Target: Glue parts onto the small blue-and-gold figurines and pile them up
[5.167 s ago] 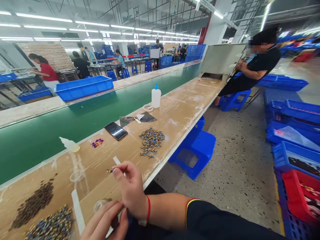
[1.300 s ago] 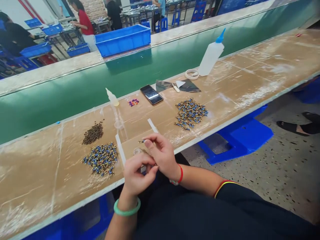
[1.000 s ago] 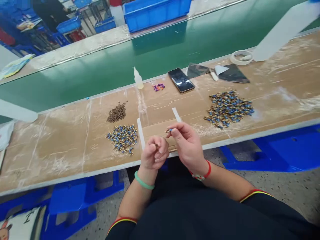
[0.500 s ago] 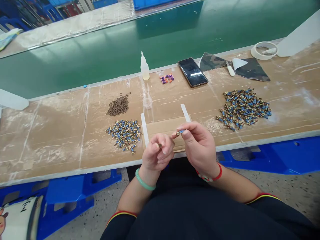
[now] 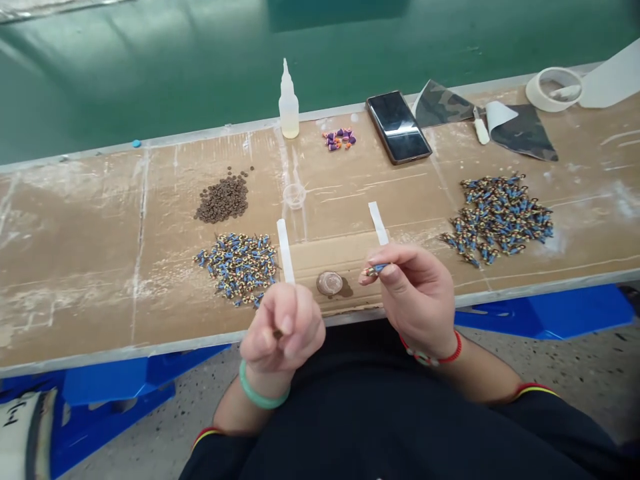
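My left hand (image 5: 284,330) is closed, pinching a small brown disc (image 5: 278,334) between thumb and forefinger. Between the thumb and fingers of my right hand (image 5: 417,293) is a tiny painted figurine (image 5: 376,269), blue with yellowish and dark parts. The hands are apart, both above the front edge of the table. A round, pale-topped brown patch (image 5: 330,283) shows on the cardboard between them. Left of my left hand lies a pile of similar blue figurines (image 5: 240,267), with a heap of brown discs (image 5: 223,199) behind it. A bigger figurine pile (image 5: 503,220) lies to the right.
A dropper bottle (image 5: 289,110) stands at the back, beside small purple-and-orange pieces (image 5: 339,139) and a phone (image 5: 399,127). Camouflage cloth (image 5: 527,133), a white-handled tool (image 5: 481,128) and a tape roll (image 5: 554,90) lie back right. Two white strips (image 5: 285,252) flank the cardboard; blue stools stand below.
My left hand has moved left and down, away from my right hand, still pinching the disc. My right hand keeps the figurine and sits slightly farther right. The camera view has tilted down.
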`<state>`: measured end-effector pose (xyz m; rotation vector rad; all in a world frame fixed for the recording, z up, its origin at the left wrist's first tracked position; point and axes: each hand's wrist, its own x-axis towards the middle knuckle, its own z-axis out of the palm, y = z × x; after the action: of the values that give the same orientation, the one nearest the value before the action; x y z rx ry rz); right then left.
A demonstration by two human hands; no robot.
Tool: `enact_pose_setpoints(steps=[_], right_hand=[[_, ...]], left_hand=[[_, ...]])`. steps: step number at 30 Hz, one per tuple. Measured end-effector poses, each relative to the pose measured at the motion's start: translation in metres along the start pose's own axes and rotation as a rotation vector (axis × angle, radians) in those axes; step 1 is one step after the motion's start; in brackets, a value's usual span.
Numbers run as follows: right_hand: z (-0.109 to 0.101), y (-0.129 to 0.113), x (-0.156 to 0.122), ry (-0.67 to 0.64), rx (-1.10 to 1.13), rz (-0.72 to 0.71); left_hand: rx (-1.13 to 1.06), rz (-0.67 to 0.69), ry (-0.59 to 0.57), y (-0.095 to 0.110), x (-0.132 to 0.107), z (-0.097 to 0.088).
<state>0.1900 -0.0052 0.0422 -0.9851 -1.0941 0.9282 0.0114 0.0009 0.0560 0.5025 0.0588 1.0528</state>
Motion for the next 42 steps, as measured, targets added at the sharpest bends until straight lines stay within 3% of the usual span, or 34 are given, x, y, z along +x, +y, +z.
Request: enact_pose_setpoints(steps=[4,9,13,19,30,42], right_hand=[[-0.008,0.003,0.004,-0.023,-0.077,-0.044],[-0.017,0.006,0.008,-0.208,-0.358,-0.23],[-0.021,0.005,0.004,-0.26,-0.517,-0.238],[-0.021,0.006,-0.003,-0.291,-0.59,-0.29],[-0.019,-0.001,-0.002,-0.35,-0.688,-0.273],[-0.016,-0.022,0.008,-0.541,-0.931,-0.343]], left_hand=[[0.003,0.07,-0.056,0.017,-0.003,-0.003],[0.226,0.101,0.148,0.009,-0.002,-0.018],[0.197,0.032,0.231,-0.004,-0.005,-0.028],[0.126,0.026,0.185,-0.008,-0.008,-0.034],[0.326,0.121,0.123,-0.017,-0.021,-0.039],[0.329,0.15,0.086,-0.015,-0.017,-0.038]])
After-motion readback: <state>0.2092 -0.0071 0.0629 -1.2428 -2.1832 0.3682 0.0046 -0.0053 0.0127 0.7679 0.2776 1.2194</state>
